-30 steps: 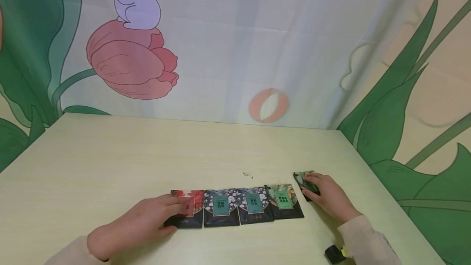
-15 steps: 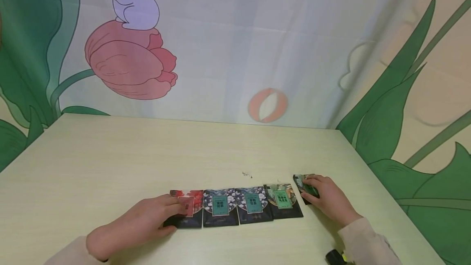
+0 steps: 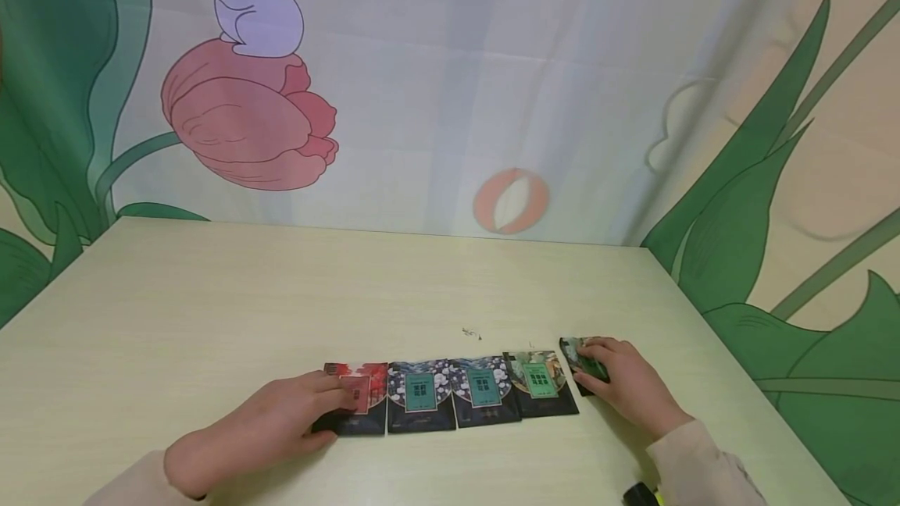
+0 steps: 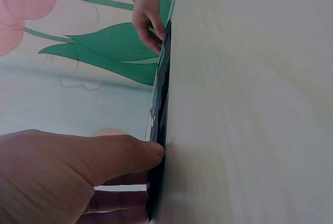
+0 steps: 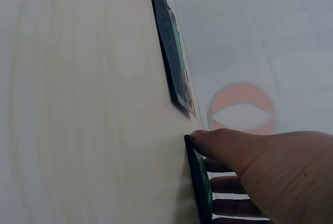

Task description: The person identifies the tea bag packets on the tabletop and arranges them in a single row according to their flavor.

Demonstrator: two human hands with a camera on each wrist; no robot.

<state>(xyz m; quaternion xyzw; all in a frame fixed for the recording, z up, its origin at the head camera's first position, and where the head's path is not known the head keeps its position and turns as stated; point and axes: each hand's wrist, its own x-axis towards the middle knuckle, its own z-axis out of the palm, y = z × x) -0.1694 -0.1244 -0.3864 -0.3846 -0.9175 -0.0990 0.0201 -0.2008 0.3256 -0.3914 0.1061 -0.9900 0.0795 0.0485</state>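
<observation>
A row of flat, dark-bottomed sachets lies along the table in the head view. At its left end is a red sachet (image 3: 371,408), with my left hand (image 3: 270,420) resting its fingers on the face and its thumb at the near edge. Two blue floral sachets (image 3: 422,397) come after it, then a green sachet (image 3: 540,385) that slightly overlaps its neighbour. Just right of the row, my right hand (image 3: 626,381) grips another green sachet (image 3: 573,348), partly covered by the fingers. In the right wrist view, the thumb is on this sachet's corner, with a small gap to the row.
A black object with a yellow-green part (image 3: 640,495) lies near the right sleeve at the bottom edge. Small dark marks (image 3: 471,333) show on the pale table (image 3: 281,295) behind the row. A printed curtain (image 3: 422,100) hangs along the back edge.
My right hand has drawn its green sachet a little nearer, toward the row's level. The left hand and the row of sachets hold their places.
</observation>
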